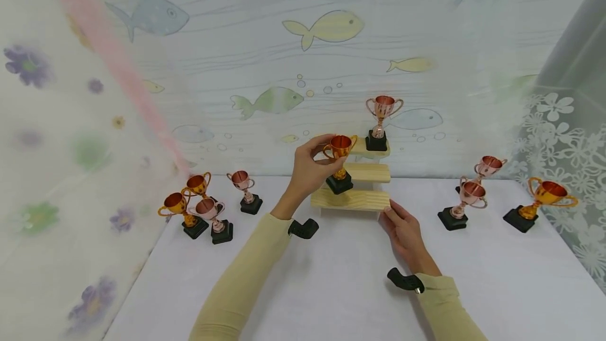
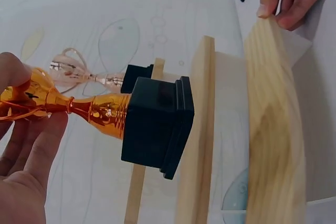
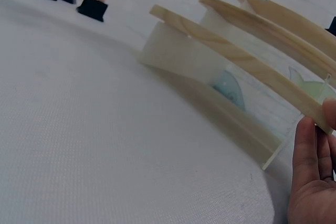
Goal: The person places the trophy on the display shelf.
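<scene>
Above middle step, left hand fingers clamped on gold trophy; right hand fingers straight against wooden stand

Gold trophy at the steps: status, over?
Left hand grips gold trophy over middle step. Right hand steadies wooden stand. Pink trophy on top step, apart.

White cloth-covered table carries a three-step light wooden riser at centre back. Four small metallic trophy cups on black bases stand at left, three more at right. One rose-gold trophy cup sits on the riser's top step.
</scene>
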Demonstrator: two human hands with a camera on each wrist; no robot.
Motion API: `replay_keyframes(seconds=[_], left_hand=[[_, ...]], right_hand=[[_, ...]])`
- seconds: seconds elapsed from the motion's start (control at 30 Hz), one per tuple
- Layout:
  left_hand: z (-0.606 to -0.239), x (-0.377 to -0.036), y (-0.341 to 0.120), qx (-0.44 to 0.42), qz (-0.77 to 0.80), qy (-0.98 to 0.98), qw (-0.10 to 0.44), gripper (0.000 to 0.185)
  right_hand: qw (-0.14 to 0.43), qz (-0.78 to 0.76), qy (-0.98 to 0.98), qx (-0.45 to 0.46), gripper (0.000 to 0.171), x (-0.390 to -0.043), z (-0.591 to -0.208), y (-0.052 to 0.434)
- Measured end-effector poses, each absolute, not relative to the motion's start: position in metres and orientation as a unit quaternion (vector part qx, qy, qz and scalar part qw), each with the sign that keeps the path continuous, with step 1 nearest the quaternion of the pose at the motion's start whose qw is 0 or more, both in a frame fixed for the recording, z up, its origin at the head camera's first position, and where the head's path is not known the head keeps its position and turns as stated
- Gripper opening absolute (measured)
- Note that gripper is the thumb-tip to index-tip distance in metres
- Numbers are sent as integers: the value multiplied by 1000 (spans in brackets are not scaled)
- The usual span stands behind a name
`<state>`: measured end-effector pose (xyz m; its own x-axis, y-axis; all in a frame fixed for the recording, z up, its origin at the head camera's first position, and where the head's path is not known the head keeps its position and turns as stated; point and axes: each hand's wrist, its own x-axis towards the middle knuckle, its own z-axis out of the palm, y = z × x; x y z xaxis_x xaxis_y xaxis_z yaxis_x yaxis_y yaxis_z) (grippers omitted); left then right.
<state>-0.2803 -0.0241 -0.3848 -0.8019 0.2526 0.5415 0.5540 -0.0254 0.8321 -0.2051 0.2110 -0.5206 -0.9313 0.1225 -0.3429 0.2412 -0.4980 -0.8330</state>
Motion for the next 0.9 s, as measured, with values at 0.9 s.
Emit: replay_keyframes(seconds=[0.9], left_hand=[[-353,-350,-2,-286,-682,-670,61,46]], right_hand=[[29,-854,494,161,57,-202,-521,212]])
